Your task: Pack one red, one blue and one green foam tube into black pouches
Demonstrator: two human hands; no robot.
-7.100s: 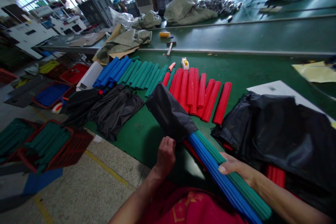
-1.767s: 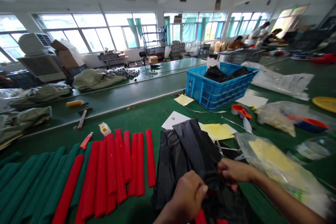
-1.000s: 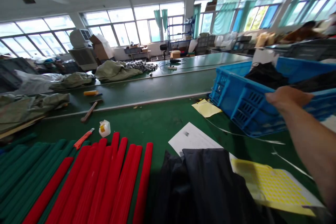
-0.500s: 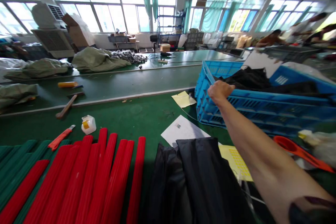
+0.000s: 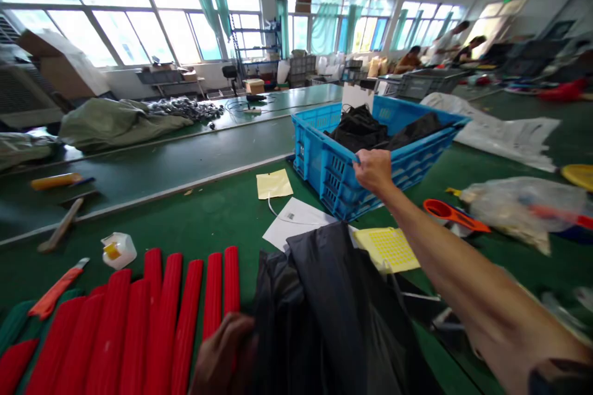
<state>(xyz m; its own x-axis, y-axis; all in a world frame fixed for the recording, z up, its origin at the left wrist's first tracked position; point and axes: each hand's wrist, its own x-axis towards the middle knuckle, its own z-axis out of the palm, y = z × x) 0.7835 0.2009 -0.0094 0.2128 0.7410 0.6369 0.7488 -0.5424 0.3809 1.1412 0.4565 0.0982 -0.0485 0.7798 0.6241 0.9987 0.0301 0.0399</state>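
Observation:
My right hand [image 5: 374,170] is closed over the near rim of a blue plastic crate [image 5: 319,163] that holds black fabric pieces [image 5: 359,128]. At the bottom, my left hand [image 5: 225,352] is blurred, its fingers bent, between ribbed red tubes [image 5: 139,321] and a pile of black fabric [image 5: 333,296]. Whether it grips the fabric's edge I cannot tell. White paper [image 5: 294,222] lies partly under the pile, and a yellow sticker sheet [image 5: 389,248] is below my right forearm.
On the left lie an orange-handled knife [image 5: 58,290], a tape dispenser [image 5: 118,250] and a hammer [image 5: 65,222]. An orange-handled tool [image 5: 454,215] and plastic bags [image 5: 519,203] are at the right. Several people work at the far right.
The blue crate has swung round, its right end now further from me, with my right hand still on its rim. My left hand has come into view. The view has turned right.

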